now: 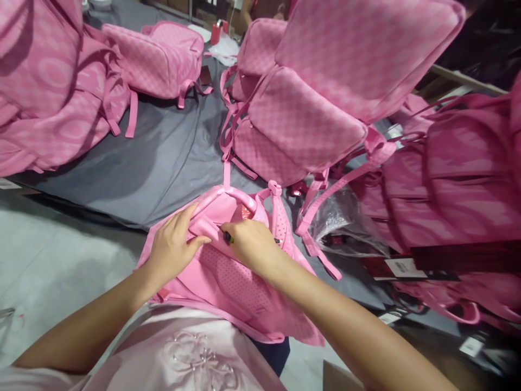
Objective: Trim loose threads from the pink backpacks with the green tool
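Note:
A pink backpack (228, 282) lies back-side up on my lap, its mesh panel facing me. My left hand (173, 244) pinches the fabric near the top of the bag, by its carry handle (232, 194). My right hand (251, 243) is closed round a small dark tool (228, 237) whose tip points at the seam between my hands. The shoulder straps (280, 217) trail off to the right.
Piles of pink backpacks lie on a grey cloth (163, 152): at the left (52, 92), at the back (163, 54), in the middle (309, 103) and at the right (456, 179). A clear plastic bag (345, 222) lies beside my bag. A person stands at the far back.

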A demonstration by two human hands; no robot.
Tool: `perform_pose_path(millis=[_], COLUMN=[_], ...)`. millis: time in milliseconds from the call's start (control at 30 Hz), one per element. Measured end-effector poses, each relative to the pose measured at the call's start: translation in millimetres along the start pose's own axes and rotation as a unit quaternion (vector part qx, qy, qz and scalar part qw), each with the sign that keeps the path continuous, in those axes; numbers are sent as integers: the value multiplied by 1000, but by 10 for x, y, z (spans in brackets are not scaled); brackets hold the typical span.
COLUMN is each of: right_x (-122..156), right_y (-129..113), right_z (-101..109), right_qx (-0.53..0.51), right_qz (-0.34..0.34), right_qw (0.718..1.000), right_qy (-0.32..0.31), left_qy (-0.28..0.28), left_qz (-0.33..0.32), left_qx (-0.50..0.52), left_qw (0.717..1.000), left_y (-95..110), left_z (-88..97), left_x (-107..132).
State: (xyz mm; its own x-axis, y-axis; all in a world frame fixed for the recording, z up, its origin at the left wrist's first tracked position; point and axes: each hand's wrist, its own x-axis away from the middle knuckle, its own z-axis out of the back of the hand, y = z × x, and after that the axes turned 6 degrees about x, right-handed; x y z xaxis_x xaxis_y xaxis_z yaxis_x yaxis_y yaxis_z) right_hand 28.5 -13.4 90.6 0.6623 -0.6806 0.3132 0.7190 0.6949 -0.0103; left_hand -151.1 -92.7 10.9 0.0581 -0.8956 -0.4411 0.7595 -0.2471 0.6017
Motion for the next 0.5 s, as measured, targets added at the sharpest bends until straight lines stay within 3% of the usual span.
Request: perform_pose_path(millis=[133, 267, 400, 500], right_x=[52, 44, -162, -193], right_y=[-41, -117, -208, -254], right_z=[48, 57, 85, 160], right_qx=[40, -26, -104, -33], right_qz=[-10, -66, -32, -9], right_qw=[999, 995, 991, 998], right_qy=[-17, 70, 77, 59], left_qy=[-14, -21, -24, -29], left_qz=[5, 28, 57, 66], left_qx=[-1, -1, 18, 46], left_qw=[1000, 999, 998, 996], left_y=[9, 39, 25, -6], left_z=[9, 9, -11, -3], left_x=[-12, -13, -17, 2])
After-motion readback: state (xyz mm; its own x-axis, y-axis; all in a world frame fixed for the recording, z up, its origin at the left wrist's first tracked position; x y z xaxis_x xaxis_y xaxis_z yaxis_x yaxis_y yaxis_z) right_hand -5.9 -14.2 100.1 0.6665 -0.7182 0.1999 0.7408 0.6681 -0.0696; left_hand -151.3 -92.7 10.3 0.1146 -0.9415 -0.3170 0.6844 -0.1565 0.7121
